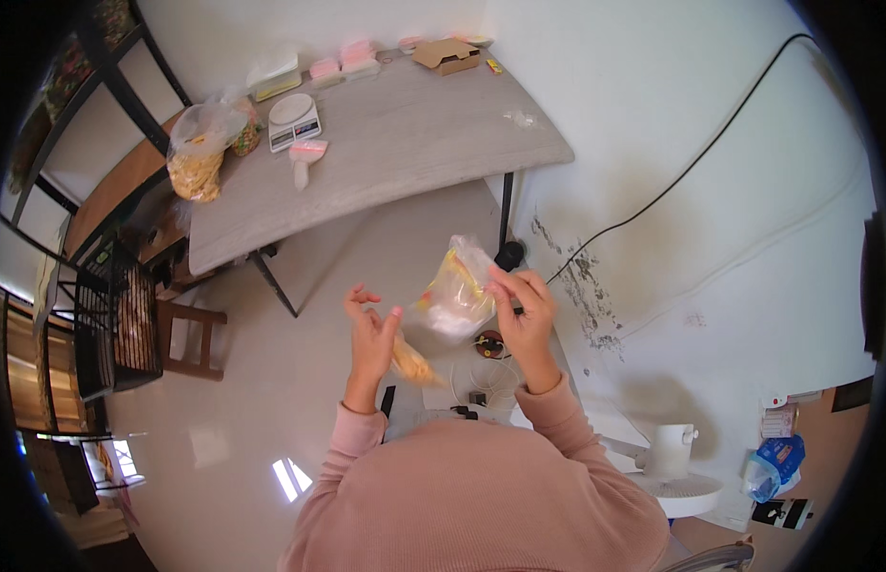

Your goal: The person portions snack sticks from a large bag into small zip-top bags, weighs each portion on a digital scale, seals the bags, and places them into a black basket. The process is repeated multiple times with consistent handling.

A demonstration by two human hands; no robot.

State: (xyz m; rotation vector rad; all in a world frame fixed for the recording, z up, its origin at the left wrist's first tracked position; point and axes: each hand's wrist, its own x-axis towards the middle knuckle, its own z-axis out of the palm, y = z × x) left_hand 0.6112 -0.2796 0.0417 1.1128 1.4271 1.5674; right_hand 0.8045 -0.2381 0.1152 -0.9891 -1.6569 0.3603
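My right hand pinches the edge of a clear plastic bag with yellow and red print, held up in front of me. To its left, my left hand is raised with its fingers apart. A small clear packet of yellowish food pieces shows beside the left palm; whether that hand grips it cannot be made out. Beyond the hands, a white digital kitchen scale stands on the grey table, with a small pink-topped plastic bag in front of it.
A large bag of yellowish pieces sits at the table's left end. Along the back are stacked pink-topped bags and an open cardboard box. Cables and a power socket lie below my hands. A black crate and a white fan flank me.
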